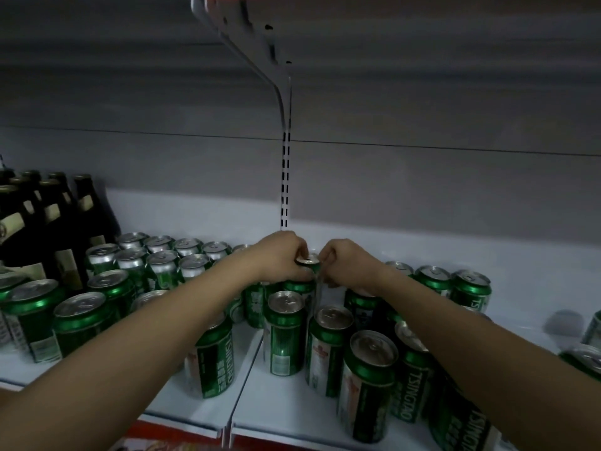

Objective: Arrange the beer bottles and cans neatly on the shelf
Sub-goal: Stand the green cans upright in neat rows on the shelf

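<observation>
Both hands meet at the centre of the shelf (422, 255), toward 12 o'clock from the front edge. The left hand (283, 255) curls its fingers (300, 249) over the rim of one raised can (308, 262), and the right hand (344, 262) pinches the same can from the 3 o'clock side, fingers bent tight. That can sits above other green cans (286, 333) standing beneath it. More cans (162, 258) stand in rows at 9 o'clock, and dark bottles (48, 222) stand at 10 o'clock against the back wall. Looser cans (455, 283) stand at 3 o'clock, some turned at odd angles near 5 o'clock
</observation>
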